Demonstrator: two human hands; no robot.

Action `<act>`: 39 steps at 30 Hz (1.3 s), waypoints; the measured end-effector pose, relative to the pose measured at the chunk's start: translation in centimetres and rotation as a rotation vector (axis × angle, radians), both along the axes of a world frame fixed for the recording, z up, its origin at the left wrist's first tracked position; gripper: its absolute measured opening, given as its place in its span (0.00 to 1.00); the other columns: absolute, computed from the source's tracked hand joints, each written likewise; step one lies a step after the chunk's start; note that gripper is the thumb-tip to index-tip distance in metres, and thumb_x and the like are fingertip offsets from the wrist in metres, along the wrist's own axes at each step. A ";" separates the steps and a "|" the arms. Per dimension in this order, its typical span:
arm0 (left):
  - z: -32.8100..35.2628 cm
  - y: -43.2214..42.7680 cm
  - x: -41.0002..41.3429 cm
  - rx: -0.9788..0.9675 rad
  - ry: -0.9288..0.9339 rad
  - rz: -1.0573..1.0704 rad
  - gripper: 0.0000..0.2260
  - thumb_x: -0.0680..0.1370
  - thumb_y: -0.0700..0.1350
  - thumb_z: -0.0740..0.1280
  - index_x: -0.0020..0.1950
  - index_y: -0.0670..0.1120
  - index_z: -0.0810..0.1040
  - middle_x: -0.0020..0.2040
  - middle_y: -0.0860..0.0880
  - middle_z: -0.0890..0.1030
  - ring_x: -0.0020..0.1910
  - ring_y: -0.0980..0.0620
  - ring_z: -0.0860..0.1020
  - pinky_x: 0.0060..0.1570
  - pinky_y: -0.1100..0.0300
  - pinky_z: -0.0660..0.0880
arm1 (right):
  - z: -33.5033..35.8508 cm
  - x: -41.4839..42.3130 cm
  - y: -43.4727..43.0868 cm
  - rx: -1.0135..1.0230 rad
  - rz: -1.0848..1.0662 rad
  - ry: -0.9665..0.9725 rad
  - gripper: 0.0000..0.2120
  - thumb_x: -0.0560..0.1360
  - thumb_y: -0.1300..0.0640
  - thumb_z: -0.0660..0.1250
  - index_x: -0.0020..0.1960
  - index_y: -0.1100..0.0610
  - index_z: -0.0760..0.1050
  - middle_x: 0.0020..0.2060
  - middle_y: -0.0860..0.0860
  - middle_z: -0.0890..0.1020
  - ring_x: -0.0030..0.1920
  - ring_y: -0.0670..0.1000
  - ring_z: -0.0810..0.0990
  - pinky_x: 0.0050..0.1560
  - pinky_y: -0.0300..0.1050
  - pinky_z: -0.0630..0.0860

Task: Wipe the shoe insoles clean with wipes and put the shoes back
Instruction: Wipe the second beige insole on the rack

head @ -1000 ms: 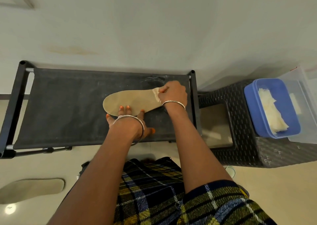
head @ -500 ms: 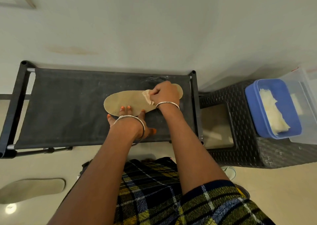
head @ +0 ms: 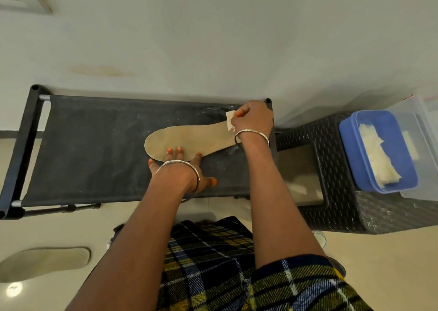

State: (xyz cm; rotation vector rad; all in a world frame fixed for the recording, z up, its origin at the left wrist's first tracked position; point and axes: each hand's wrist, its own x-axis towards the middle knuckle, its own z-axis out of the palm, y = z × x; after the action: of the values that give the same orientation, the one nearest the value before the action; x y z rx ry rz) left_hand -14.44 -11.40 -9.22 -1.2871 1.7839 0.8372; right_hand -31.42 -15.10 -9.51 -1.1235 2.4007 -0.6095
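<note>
- Closest in, a second insole [head: 45,262] lies flat on the pale floor, down to the left and well apart from the rack. It looks thin and light, so I think a pinch on its edge would lift it.
- A dark shape peeks out beside the checked cloth [head: 213,263] on the person's lap. It may be a shoe, but too little shows to tell.
- The left hand [head: 182,168] lies flat, with straight fingers pressing on the near edge of the insole [head: 189,138], close to the toe end.
- That insole lies flat on the black cloth shelf [head: 90,149] of the rack, toe to the left and heel to the right. It looks thin, bendy and light, so it would likely skid if nothing held it down. Press on top of it, or pinch its rim.
- The right hand [head: 252,118] is curled tight round a small white wipe [head: 229,119] at the heel end, by the rack's back right corner. The wipe looks soft and floppy.
- The heel end is near the shelf's right bar, so there is little room that way. The shelf runs on a long way to the left.
- To the right, a dark woven stool [head: 336,196] holds a blue tub [head: 344,144] with more wipes [head: 376,161].
- The wall [head: 213,37] stands close behind the rack, so there is no room to push back there.
</note>
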 end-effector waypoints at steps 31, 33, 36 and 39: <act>0.0 0.1 0.3 -0.021 -0.015 -0.006 0.38 0.75 0.72 0.53 0.77 0.63 0.37 0.79 0.49 0.35 0.77 0.42 0.35 0.71 0.32 0.42 | -2.4 4.5 -0.4 0.186 0.340 0.164 0.09 0.76 0.60 0.68 0.53 0.56 0.85 0.48 0.55 0.86 0.51 0.57 0.83 0.49 0.44 0.76; -0.2 0.1 0.3 -0.015 -0.025 -0.005 0.38 0.75 0.72 0.52 0.76 0.64 0.35 0.78 0.49 0.34 0.77 0.43 0.34 0.71 0.31 0.42 | -2.2 5.6 -0.4 0.201 0.504 0.125 0.10 0.75 0.60 0.70 0.55 0.56 0.85 0.50 0.56 0.86 0.53 0.58 0.82 0.52 0.44 0.76; -0.3 0.0 0.3 -0.014 -0.019 0.000 0.38 0.75 0.72 0.53 0.76 0.64 0.36 0.78 0.50 0.34 0.77 0.43 0.34 0.71 0.31 0.42 | -2.2 5.2 -0.6 0.209 0.575 0.116 0.12 0.77 0.59 0.70 0.59 0.54 0.83 0.54 0.56 0.85 0.56 0.58 0.81 0.56 0.47 0.77; -0.1 0.0 0.3 -0.015 0.002 0.003 0.38 0.75 0.71 0.54 0.77 0.62 0.37 0.79 0.49 0.35 0.77 0.42 0.35 0.71 0.31 0.43 | -2.3 3.3 -0.6 0.202 0.380 0.130 0.11 0.78 0.49 0.69 0.54 0.53 0.85 0.50 0.55 0.86 0.52 0.57 0.82 0.51 0.43 0.77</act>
State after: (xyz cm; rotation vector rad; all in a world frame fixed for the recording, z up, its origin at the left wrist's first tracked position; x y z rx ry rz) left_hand -14.15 -11.43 -9.28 -1.2988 1.7935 0.8291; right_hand -28.08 -15.68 -11.82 -1.5119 2.2027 -0.1701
